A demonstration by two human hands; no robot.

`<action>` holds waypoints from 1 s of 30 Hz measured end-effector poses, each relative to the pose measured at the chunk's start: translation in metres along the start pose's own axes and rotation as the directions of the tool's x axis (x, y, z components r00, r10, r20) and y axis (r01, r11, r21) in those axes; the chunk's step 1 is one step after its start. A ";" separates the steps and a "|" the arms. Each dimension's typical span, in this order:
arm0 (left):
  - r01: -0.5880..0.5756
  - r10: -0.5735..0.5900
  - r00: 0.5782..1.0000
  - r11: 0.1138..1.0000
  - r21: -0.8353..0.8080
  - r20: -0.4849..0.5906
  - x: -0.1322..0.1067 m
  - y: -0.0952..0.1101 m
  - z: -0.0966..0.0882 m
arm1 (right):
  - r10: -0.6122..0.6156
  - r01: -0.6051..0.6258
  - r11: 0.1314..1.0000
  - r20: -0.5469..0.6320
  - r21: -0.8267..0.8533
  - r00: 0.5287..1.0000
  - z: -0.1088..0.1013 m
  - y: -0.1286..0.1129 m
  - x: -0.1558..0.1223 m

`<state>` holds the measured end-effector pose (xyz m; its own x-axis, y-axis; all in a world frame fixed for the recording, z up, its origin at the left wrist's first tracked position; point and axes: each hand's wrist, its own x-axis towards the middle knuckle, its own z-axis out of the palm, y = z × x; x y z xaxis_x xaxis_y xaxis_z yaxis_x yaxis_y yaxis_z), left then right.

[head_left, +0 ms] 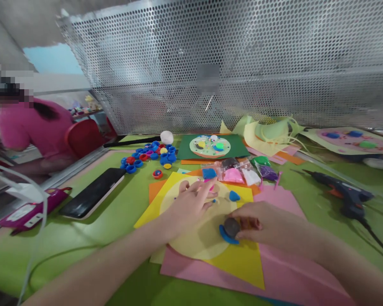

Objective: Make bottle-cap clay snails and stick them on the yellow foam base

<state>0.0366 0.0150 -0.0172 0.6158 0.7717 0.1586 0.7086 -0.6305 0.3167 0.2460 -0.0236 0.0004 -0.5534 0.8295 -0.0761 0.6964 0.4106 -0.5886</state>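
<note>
My left hand (191, 202) lies flat with fingers spread on a pale yellow paper circle (196, 246), which rests on a yellow sheet (239, 261) over pink paper (284, 280). My right hand (258, 223) is closed in a pinch on a dark grey clay ball (232, 227), pressing it beside a blue clay crescent (226, 236) on the circle. A small blue clay blob (234, 196) sits on the circle's far edge.
Clay packets (239, 172) lie behind the sheets. Farther back are a finished clay disc on green paper (210, 145), several blue and red bottle caps (150, 155) and a white ball (166, 137). A phone (92, 193) lies left, a glue gun (344, 193) right. A person in pink sits far left.
</note>
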 end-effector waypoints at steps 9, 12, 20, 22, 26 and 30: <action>-0.032 0.029 0.995 0.999 -0.033 -0.094 0.004 0.001 0.010 | 0.075 -0.073 0.996 -0.031 0.043 0.997 -0.007 0.007 -0.005; -0.042 0.030 0.986 0.996 -0.074 -0.164 0.001 0.006 0.007 | 0.157 -0.144 0.986 -0.176 0.089 0.972 -0.005 0.008 0.000; -0.333 0.242 0.886 0.925 -0.181 -0.396 -0.014 0.019 0.009 | 0.089 -0.050 0.940 -0.100 0.339 0.991 0.006 -0.009 0.007; -0.357 0.242 0.859 0.915 -0.188 -0.452 -0.015 0.020 0.008 | 0.086 -0.047 0.899 -0.070 0.436 0.994 0.007 -0.011 0.007; -0.371 0.208 0.814 0.904 -0.211 -0.542 -0.018 0.022 0.004 | 0.093 -0.080 0.777 0.013 0.624 0.996 0.006 -0.010 0.008; -0.381 0.183 0.833 0.874 -0.302 -0.522 -0.022 0.026 0.002 | 0.075 -0.112 0.674 0.083 0.730 0.994 0.005 -0.009 0.010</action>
<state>0.0424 -0.0185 -0.0142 0.4631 0.5712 0.6778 0.2808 -0.8198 0.4990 0.2319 -0.0215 0.0005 -0.5355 0.8236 -0.1868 0.1978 -0.0927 -0.9758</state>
